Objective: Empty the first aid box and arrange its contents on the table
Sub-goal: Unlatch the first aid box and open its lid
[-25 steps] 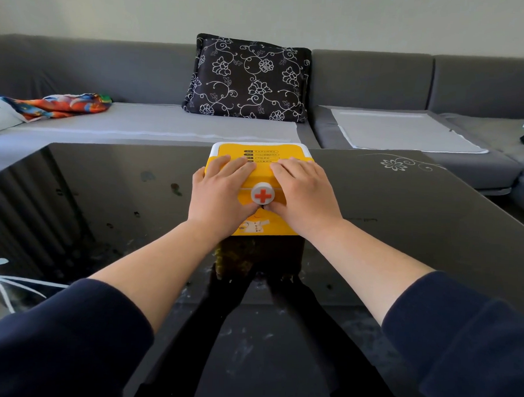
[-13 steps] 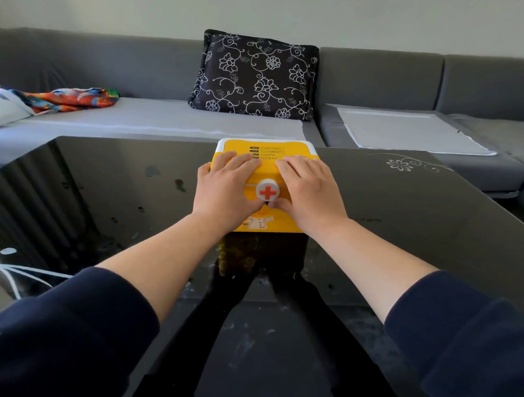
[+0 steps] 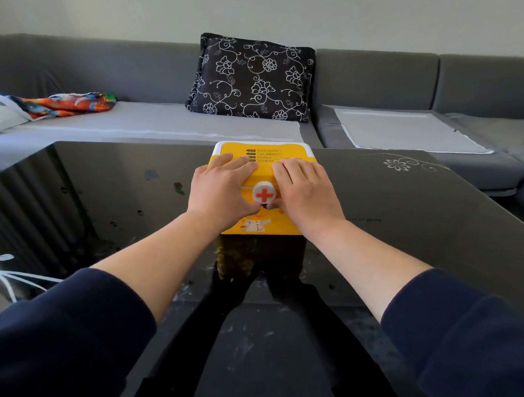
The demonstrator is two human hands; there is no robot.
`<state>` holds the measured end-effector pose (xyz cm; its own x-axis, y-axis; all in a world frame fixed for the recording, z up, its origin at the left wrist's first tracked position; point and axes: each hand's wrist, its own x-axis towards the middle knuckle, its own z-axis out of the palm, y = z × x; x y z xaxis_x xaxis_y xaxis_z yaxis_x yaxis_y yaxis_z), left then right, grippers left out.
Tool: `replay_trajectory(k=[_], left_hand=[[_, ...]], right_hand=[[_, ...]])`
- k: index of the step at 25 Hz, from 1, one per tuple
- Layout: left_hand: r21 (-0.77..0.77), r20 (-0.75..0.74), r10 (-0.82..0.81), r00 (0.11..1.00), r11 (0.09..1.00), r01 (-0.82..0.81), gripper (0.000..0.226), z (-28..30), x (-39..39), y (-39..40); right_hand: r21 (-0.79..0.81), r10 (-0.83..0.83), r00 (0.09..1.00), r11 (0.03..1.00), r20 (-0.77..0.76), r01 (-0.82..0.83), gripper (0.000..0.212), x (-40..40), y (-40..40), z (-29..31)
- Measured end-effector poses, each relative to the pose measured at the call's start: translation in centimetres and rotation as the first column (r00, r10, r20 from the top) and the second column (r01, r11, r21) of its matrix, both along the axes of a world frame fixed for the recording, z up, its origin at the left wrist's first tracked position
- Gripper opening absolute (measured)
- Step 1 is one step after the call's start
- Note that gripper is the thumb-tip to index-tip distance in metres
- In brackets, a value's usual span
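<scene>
A yellow first aid box point(image 3: 262, 152) with a white rim stands closed on the black glass table point(image 3: 404, 222), near its far edge. A round white latch with a red cross point(image 3: 264, 193) sits at the front of the lid. My left hand point(image 3: 222, 190) lies flat on the lid's left half, thumb at the latch. My right hand point(image 3: 303, 192) lies flat on the lid's right half, with its thumb tucked under the latch. Nothing of the box's contents shows.
A grey sofa point(image 3: 80, 70) runs behind the table, with a black floral cushion point(image 3: 251, 77) and a colourful cloth point(image 3: 69, 104) on the left seat. The table's surface is glossy and smudged, with a white flower print point(image 3: 396, 164) at its far right.
The view has shifted slightly. Both hands stay on the lid. The right thumb has moved in under the latch.
</scene>
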<state>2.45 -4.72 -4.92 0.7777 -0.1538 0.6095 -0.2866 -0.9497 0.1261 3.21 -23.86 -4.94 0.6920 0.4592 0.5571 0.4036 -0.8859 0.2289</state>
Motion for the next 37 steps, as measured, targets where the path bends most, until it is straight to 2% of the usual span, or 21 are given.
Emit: replay_trajectory(k=[7,10,15,24,30,33,37], left_hand=[[0.079,0.043,-0.026,0.999,0.997,0.023,0.08,-0.1,0.3,0.2],[0.123,0.107,-0.051,0.993,0.992,0.038,0.077,-0.3,0.6,0.1],[0.201,0.181,-0.112,0.977,0.977,0.075,0.078,0.0,1.1,0.5],[0.245,0.114,-0.096,0.989,0.967,0.066,0.077,0.6,0.6,0.1],[0.29,0.135,-0.123,0.983,0.954,0.08,0.075,0.6,0.9,0.2],[0.307,0.132,-0.135,0.982,0.948,0.089,0.074,0.4,1.1,0.3],[0.335,0.159,-0.191,0.969,0.933,0.129,0.069,0.3,1.6,0.5]], right_hand=[[-0.071,-0.017,1.0,0.997,-0.002,0.017,0.077,-0.1,0.0,0.1],[-0.082,-0.023,1.0,0.996,-0.015,0.022,0.082,-0.2,0.2,0.4],[-0.12,-0.047,0.999,0.992,-0.017,0.045,0.07,-0.1,0.4,0.4],[-0.127,-0.062,0.998,0.99,-0.012,0.06,0.058,0.0,0.5,0.1],[-0.122,-0.084,0.996,0.989,-0.013,0.082,0.053,0.1,0.7,-0.3],[-0.106,-0.078,0.997,0.991,0.015,0.079,0.045,0.1,0.6,-0.4],[-0.098,-0.053,0.996,0.993,0.072,0.06,0.046,0.4,0.5,-0.6]])
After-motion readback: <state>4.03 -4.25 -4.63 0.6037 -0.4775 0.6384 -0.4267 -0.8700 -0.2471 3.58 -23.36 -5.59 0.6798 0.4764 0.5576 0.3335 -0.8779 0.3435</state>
